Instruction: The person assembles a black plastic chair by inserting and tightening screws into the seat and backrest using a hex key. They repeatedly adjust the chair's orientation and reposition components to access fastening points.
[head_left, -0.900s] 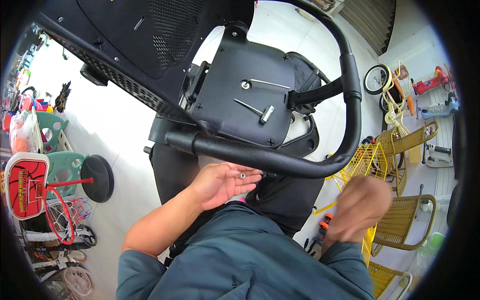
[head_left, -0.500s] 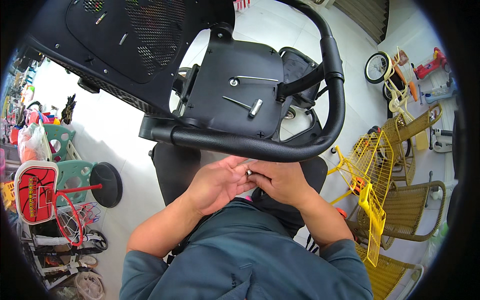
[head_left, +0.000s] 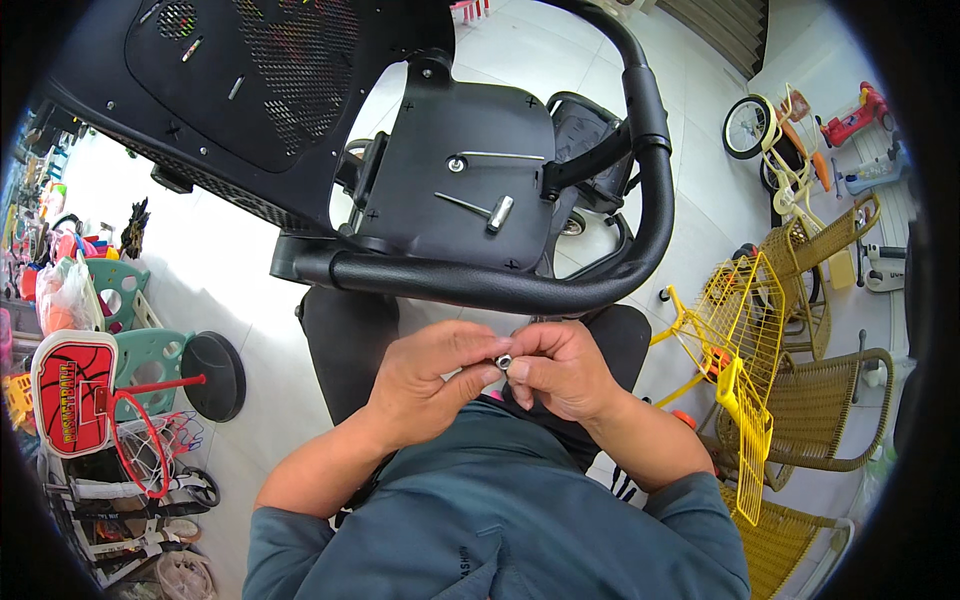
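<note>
My left hand point(head_left: 432, 378) and my right hand point(head_left: 563, 372) meet in front of my lap. Between their thumbs and fingertips they pinch a small shiny metal nut point(head_left: 504, 361) with a dark hole. Just beyond them runs a thick black padded bar point(head_left: 450, 283), joined to a black seat frame. On the flat black seat point(head_left: 420, 190) lies a T-shaped socket wrench point(head_left: 499, 213). A thin metal rod point(head_left: 505, 155) lies farther back, its left end at a small round metal piece point(head_left: 457, 164).
A perforated black backrest point(head_left: 230, 90) rises at the upper left. Left of me stand a toy basketball hoop point(head_left: 75, 395) and a black round base point(head_left: 213, 372). At the right are a yellow wire basket point(head_left: 745, 310), woven chairs point(head_left: 820, 415) and a small bicycle point(head_left: 780, 150).
My left hand has turned from palm-up to a pinch, and the nut now shows plainly between both hands' fingertips. The view has shifted slightly; the tools still lie on the seat.
</note>
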